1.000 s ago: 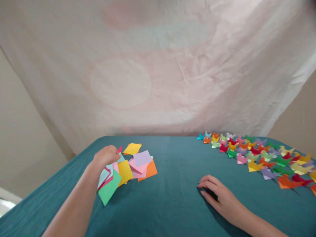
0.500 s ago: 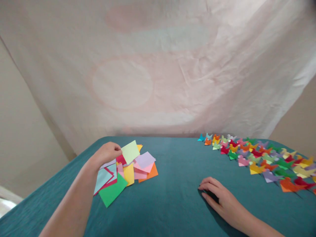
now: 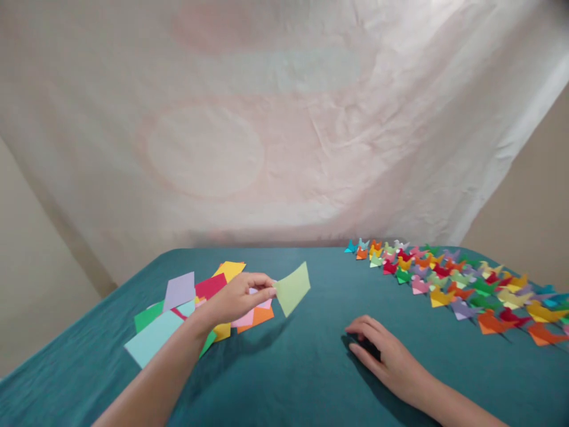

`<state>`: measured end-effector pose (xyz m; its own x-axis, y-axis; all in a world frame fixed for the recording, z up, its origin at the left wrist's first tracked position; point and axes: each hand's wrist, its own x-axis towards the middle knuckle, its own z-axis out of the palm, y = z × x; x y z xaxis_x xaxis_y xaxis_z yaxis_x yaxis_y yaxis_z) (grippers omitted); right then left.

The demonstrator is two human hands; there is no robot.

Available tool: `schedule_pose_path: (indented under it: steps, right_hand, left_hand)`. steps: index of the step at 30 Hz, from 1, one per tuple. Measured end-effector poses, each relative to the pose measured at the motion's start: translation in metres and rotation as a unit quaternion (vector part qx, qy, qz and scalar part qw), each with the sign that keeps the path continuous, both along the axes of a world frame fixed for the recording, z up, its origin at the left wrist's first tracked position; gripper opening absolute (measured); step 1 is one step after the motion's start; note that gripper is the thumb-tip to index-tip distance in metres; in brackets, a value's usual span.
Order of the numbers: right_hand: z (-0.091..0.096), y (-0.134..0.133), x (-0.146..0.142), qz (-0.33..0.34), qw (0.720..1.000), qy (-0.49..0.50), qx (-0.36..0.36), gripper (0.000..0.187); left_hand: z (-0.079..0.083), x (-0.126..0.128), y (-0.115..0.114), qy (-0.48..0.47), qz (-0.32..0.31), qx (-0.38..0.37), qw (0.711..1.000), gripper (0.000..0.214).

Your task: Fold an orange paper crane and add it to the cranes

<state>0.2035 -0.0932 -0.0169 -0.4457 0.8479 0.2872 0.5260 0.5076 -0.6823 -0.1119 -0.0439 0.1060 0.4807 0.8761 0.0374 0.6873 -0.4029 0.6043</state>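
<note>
My left hand [image 3: 243, 296] pinches a light green paper square [image 3: 295, 288] by its left corner between thumb and fingers. The square is held above the table, slightly curved, its shadow falling on the cloth below. Beneath and behind my left forearm lies a loose spread of coloured paper squares, among them a pale blue sheet [image 3: 153, 338], a lilac sheet [image 3: 180, 290], a red sheet [image 3: 211, 287] and an orange sheet [image 3: 256, 319]. My right hand [image 3: 384, 354] rests on its side on the cloth, fingers loosely bent with a gap to the thumb, holding nothing.
Rows of small folded paper birds in many colours, such as an orange bird [image 3: 492, 322] and a yellow bird [image 3: 441, 297], stand along the right side. A teal cloth [image 3: 306, 379] covers the table. Behind its far edge hangs a pale fabric sheet [image 3: 293, 142].
My left hand has moved right from the pile, carrying the light green paper square clear of the other sheets. My right hand keeps its pose on the cloth. The view has turned slightly.
</note>
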Motion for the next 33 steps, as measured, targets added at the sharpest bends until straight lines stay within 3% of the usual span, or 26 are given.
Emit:
schedule_pose_path:
  steps: [5,9,16,19,22,33]
  right_hand:
    - [0.009,-0.002,0.002,-0.025,0.99,0.128,-0.058,0.047]
    - [0.01,0.001,0.004,0.025,0.961,0.23,-0.154,0.039]
    - [0.008,0.005,0.006,-0.04,0.966,0.211,-0.147,0.028]
    - [0.009,0.005,0.005,-0.035,0.969,0.195,-0.148,0.029]
    - [0.01,0.005,0.005,-0.034,0.975,0.172,-0.14,0.03]
    - [0.009,0.004,0.008,-0.028,0.974,0.168,-0.151,0.035]
  left_hand:
    - [-0.026,0.049,-0.011,-0.133,-0.1,-0.104,0.98,0.027]
    - [-0.038,0.072,-0.007,-0.176,-0.124,-0.154,0.964,0.026]
    - [-0.069,0.097,0.003,-0.256,-0.063,-0.218,0.94,0.032]
    - [-0.089,0.108,-0.003,-0.323,-0.092,-0.273,0.901,0.037]
    - [-0.103,0.114,-0.008,-0.355,-0.095,-0.282,0.886,0.034]
    - [-0.102,0.112,-0.009,-0.338,-0.063,-0.304,0.888,0.043]
